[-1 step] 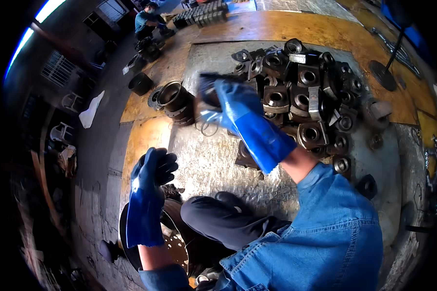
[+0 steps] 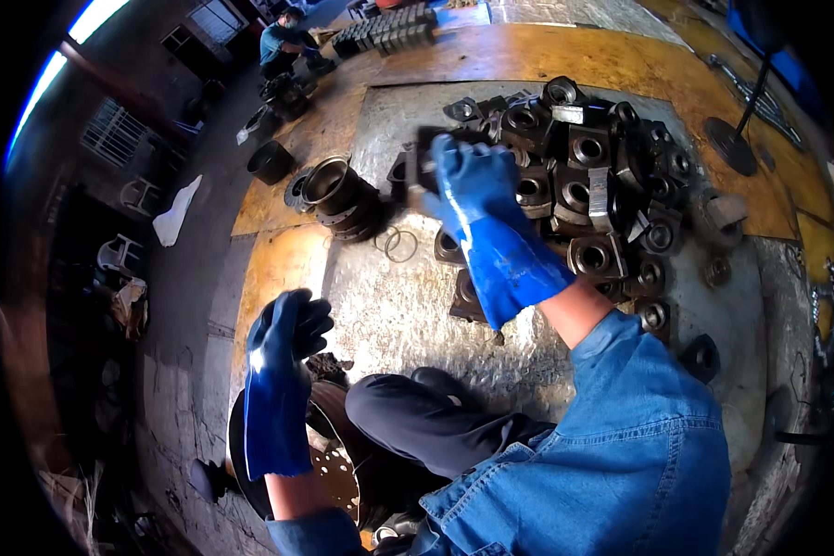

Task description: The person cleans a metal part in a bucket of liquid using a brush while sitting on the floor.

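Observation:
Both hands wear long blue rubber gloves. My right hand reaches out at the left edge of a pile of dark metal blocks with round bores. Its fingers are closed on a dark metal block, which is partly hidden by the glove and blurred. My left hand hangs above a round metal drum with a perforated inside. Its fingers are loosely bent and apart, with nothing seen in them. Left of the right hand stand flanged metal cylinders, and two thin rings lie near them.
A dark cup-shaped part sits farther left. A stand with a round base is at the right. Another person crouches far back, near rows of stacked blocks. My bent leg rests beside the drum.
My right hand has moved to the right with the dark metal block, toward the pile, uncovering more of the flanged cylinders and rings. My left hand has barely shifted.

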The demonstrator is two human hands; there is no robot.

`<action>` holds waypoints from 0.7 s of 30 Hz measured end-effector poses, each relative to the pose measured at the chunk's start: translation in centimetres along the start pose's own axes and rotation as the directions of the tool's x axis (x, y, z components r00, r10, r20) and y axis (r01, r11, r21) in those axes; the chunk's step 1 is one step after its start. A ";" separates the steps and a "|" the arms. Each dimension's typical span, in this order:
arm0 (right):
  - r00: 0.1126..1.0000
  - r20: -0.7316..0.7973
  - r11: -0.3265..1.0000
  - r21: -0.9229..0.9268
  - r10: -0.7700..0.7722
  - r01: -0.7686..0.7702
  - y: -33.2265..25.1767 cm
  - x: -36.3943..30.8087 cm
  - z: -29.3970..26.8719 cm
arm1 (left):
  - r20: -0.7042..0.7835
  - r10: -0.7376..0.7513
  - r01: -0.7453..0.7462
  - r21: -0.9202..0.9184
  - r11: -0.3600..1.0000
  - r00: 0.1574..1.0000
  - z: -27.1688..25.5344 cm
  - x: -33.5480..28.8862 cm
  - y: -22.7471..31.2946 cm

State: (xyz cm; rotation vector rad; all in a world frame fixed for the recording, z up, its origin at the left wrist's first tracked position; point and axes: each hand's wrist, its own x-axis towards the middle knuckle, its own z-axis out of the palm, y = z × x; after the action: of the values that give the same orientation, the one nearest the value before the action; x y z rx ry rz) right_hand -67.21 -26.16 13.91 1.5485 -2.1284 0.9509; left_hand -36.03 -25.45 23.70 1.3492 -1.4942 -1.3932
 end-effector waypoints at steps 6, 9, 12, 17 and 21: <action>0.850 0.519 0.987 -0.163 0.087 -0.001 -2.0 -6.2 2.1 | -0.169 0.210 -0.164 0.250 0.954 0.963 -9.8 -9.2 -10.0; 0.815 0.545 0.980 0.140 -0.194 0.140 -8.5 -10.3 5.0 | -0.305 0.187 -0.095 0.292 0.952 0.934 -15.2 -15.7 -16.9; 0.639 0.666 0.921 0.324 -0.385 0.218 -16.7 -11.9 3.7 | -0.512 -0.241 0.134 -0.238 0.962 0.824 -16.7 -22.1 -21.0; 0.443 0.636 0.774 0.481 -0.632 0.412 -28.6 -15.4 1.6 | -0.591 -0.377 0.119 -0.428 0.896 0.713 -17.9 -28.0 -26.7; 0.243 0.550 0.578 0.589 -0.799 0.565 -34.0 -19.7 2.0 | -0.592 -0.383 0.016 -0.530 0.848 0.709 -17.1 -30.9 -28.6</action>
State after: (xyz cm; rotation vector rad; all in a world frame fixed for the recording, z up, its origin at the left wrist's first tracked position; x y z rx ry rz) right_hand -28.43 -19.84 11.00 3.1273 -1.2607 0.1758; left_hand -6.13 2.88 4.53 1.4832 -0.4526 -1.0972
